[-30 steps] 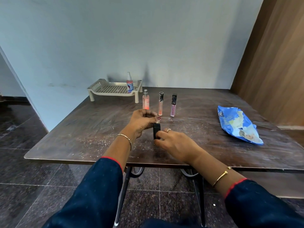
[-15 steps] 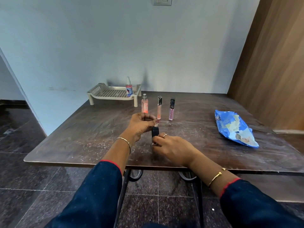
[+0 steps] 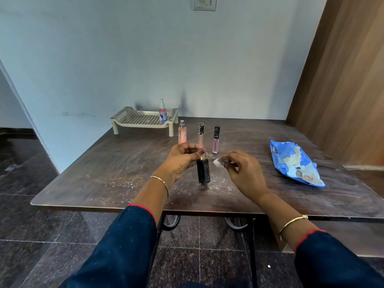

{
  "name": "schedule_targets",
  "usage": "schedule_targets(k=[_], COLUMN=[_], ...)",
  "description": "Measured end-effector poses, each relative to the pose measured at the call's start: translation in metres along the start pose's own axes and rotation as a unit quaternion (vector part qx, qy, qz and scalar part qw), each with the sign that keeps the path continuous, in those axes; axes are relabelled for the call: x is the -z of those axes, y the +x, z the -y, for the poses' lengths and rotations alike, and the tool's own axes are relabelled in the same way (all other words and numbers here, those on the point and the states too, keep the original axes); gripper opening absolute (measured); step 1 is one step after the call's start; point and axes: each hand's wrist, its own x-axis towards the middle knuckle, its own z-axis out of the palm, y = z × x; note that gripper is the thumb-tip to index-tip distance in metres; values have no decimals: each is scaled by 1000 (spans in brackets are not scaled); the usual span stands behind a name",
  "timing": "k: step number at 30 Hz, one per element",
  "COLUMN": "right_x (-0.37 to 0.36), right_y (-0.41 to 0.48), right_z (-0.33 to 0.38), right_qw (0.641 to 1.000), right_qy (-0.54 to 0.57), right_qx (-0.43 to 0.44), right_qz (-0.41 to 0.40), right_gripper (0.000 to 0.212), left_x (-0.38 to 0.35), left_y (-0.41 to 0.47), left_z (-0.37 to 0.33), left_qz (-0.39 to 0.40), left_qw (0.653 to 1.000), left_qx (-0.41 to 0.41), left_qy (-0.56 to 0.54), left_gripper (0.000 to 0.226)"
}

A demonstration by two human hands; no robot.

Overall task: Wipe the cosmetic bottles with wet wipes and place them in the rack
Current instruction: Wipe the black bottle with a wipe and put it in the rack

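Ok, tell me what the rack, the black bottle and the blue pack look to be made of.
Rack: moulded plastic, matt cream; the grid of holes and slotted walls suggest it.
Black bottle: glossy, dark, square-sided with a gold neck; glass or hard plastic, cannot tell which.
Blue pack: thin plastic film, shiny; it lies crumpled and catches light.

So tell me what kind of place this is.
Likely a plain room at home: a worn dark table against a bare blue wall, a switch above, polished floor tiles below.
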Motion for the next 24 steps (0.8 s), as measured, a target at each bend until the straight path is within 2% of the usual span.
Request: schedule_targets(k=[2,6,13,24], right_x=[-3,-14,-33,-26], right_y=[3,9,15,3], right_z=[2,8,16,17], right_qw=[999,1000,993,963], right_qy=[16,17,-68,-155], right_qx=[-28,-23,90,179], right_qz=[-13,7,47,131], right_gripper=[14,14,26,27], left_x=[-2,-2,0,-3], left_y=[-1,-3,-4,2], left_z=[0,0,-7,-9], left_qz=[7,13,-8,4], left_qw=[1000,1000,997,995], left_qx=[1,3,1,-17], left_qy=[-11,-11,75,102], left_gripper=[17,17,15,13])
